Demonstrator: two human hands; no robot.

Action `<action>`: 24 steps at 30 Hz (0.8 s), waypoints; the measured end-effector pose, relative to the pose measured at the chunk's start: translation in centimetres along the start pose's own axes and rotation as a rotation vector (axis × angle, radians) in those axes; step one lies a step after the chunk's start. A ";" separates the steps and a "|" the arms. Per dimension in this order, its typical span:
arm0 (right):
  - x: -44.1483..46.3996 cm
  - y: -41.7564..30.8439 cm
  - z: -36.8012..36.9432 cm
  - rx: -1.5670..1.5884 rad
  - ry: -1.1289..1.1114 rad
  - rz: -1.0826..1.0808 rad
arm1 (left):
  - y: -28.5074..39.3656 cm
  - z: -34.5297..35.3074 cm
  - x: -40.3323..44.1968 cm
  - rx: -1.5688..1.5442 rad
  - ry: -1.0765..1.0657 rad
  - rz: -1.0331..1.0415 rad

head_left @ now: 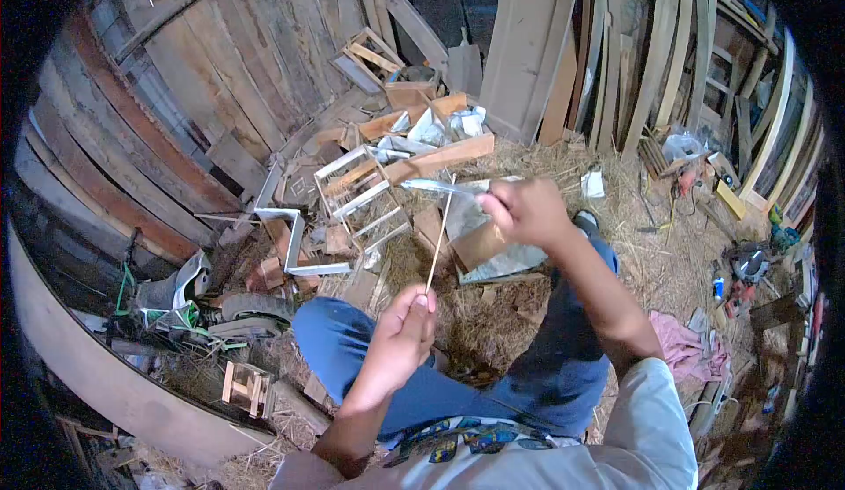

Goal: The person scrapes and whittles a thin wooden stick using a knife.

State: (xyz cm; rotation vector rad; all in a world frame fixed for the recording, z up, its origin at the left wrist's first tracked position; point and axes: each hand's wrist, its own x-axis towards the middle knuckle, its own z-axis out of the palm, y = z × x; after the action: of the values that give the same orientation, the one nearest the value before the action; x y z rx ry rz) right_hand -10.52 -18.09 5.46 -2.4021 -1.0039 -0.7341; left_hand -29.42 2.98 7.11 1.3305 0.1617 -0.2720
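Wooden boards (528,50) are leaning behind a litter-strewn floor (629,195). Right hand (528,213): fingers are gripping a knife (429,185), the fist covering its handle. Left hand (403,331): thumb and fingers are pinching a stick (438,243) by its lower end. Stick: rising between the hands, already looking slender; its upper part is meeting or passing the blade. Work is seemingly progressing; the remainder is defying judgement. Blur is obscuring blade contact.

The left grip (403,336) pinches; the right grip (526,212) curls.
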 end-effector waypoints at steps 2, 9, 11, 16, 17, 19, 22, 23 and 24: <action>0.1 -1.1 -0.9 0.025 -0.028 -0.041 | 0.0 0.1 0.5 -0.014 -0.006 0.017; 2.3 4.9 1.9 0.130 0.029 0.366 | -0.1 -2.3 4.7 -0.010 0.059 -0.033; 2.9 4.9 2.4 0.334 0.116 0.464 | -0.7 -3.8 8.1 0.053 0.106 0.009; 4.0 4.0 5.1 0.418 -0.116 0.323 | 0.7 -4.9 15.6 -0.068 0.057 -0.021; 3.9 4.2 6.1 0.392 -0.119 0.228 | 0.6 -5.2 16.6 -0.067 0.056 -0.023; 3.7 4.9 7.5 0.399 -0.128 0.185 | 1.6 -4.6 17.6 0.064 0.030 0.020; 2.8 5.6 9.6 0.426 -0.114 0.093 | 0.5 -4.1 19.4 0.097 0.052 0.092; 2.5 5.9 10.2 0.431 -0.134 0.111 | -0.3 -4.2 20.1 0.123 0.048 0.150; 2.6 6.1 10.4 0.390 -0.173 0.098 | -0.7 -4.2 20.6 0.208 0.078 0.126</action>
State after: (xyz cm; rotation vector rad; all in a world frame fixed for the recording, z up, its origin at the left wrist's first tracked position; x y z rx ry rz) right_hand -1.34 -14.79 -1.99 -2.1766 -0.9828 -0.2668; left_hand -9.76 4.82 -0.12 1.5519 0.1172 -0.1329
